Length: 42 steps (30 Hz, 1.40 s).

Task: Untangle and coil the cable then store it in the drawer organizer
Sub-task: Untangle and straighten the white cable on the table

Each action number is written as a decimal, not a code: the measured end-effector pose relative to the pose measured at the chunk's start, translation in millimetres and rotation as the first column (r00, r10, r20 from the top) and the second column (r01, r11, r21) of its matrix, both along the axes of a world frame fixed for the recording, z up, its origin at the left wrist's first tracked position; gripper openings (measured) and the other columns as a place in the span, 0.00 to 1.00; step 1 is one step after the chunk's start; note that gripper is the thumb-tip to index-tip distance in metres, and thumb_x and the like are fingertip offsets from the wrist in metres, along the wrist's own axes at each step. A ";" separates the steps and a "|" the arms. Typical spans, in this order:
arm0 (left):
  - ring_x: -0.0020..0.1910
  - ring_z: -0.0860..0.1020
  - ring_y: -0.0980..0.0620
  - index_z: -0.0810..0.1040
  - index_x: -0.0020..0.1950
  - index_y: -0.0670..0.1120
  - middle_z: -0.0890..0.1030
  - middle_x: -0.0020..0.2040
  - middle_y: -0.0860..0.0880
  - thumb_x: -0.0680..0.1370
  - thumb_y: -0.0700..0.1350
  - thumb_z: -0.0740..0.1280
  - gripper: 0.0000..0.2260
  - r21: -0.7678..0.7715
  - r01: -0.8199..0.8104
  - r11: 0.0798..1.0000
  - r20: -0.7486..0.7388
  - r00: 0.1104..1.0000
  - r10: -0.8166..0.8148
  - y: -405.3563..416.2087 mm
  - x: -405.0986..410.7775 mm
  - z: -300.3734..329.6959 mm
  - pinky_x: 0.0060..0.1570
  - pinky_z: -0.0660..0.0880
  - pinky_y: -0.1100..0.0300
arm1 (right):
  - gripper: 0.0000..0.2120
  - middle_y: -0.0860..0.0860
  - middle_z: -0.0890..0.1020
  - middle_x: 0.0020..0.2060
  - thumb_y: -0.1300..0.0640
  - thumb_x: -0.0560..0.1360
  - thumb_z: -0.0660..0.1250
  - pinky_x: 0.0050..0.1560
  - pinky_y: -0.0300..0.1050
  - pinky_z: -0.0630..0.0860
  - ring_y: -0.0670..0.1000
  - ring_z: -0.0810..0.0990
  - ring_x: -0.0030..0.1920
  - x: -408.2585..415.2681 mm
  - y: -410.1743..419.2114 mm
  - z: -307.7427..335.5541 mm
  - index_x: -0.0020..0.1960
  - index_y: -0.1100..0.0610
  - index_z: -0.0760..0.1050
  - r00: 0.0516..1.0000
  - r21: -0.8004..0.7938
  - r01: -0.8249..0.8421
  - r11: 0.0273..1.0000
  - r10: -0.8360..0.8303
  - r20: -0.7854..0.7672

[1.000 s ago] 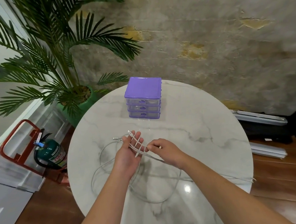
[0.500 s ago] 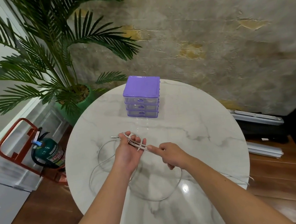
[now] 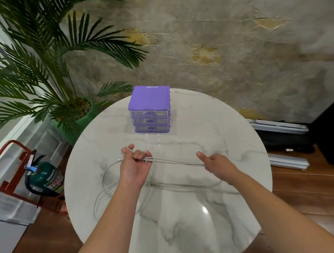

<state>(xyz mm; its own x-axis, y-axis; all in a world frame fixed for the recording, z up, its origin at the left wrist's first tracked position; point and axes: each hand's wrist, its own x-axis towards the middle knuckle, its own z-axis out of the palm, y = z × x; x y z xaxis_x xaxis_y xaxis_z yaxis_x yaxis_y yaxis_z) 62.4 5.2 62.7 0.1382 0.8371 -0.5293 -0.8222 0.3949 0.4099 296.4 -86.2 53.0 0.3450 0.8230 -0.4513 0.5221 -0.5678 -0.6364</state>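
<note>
Now your left hand fists the cable ends at centre frame while your right hand pinches the strands taut, straightening them for coiling.

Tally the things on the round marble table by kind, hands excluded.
Drawer organizer, purple, three drawers shut: 1
Cable, white, stretched between left hand and right hand, with loose loops lying on the table: 1
Total: 2
</note>
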 end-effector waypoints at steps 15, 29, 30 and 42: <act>0.24 0.58 0.57 0.73 0.49 0.49 0.58 0.26 0.55 0.82 0.56 0.59 0.12 0.052 0.054 0.997 -0.447 0.894 -0.025 18.5 -9.2 -4.0 0.29 0.61 0.65 | 0.28 0.50 0.66 0.24 0.41 0.81 0.54 0.30 0.44 0.60 0.50 0.66 0.27 26.3 -18.6 -10.6 0.27 0.55 0.60 0.963 0.071 0.125 0.990 -0.138 0.232; 0.50 0.78 0.53 0.81 0.56 0.47 0.81 0.49 0.51 0.80 0.53 0.64 0.12 -0.135 0.930 0.341 -0.980 -0.075 -0.184 -32.7 84.2 3.6 0.45 0.69 0.66 | 0.28 0.48 0.62 0.21 0.44 0.80 0.57 0.30 0.45 0.59 0.50 0.62 0.25 -1.3 4.5 13.9 0.25 0.54 0.58 0.985 0.248 0.111 0.962 -0.140 0.101; 0.47 0.77 0.53 0.81 0.52 0.45 0.80 0.45 0.51 0.80 0.53 0.64 0.13 -0.142 0.931 0.337 -0.976 -0.075 -0.204 -35.0 86.7 3.1 0.44 0.69 0.65 | 0.28 0.48 0.63 0.21 0.45 0.80 0.57 0.30 0.45 0.60 0.50 0.62 0.25 -1.3 4.2 14.3 0.25 0.54 0.58 0.987 0.249 0.122 0.961 -0.145 0.077; 0.50 0.77 0.52 0.78 0.48 0.49 0.80 0.49 0.51 0.81 0.50 0.61 0.09 -0.081 0.883 0.461 -0.978 0.020 -0.210 -42.9 96.5 1.8 0.45 0.68 0.62 | 0.29 0.44 0.70 0.24 0.32 0.76 0.58 0.38 0.43 0.65 0.48 0.68 0.30 9.6 -4.7 12.9 0.29 0.55 0.67 0.958 0.205 0.197 0.959 -0.144 -0.248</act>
<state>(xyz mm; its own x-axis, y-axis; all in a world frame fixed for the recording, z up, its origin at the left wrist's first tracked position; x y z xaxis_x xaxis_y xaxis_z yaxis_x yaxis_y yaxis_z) 158.9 -37.8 64.5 0.4945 0.8136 -0.3058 0.5245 0.0012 0.8514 306.0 -90.9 65.9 0.3988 0.8501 -0.3438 0.2558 -0.4631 -0.8486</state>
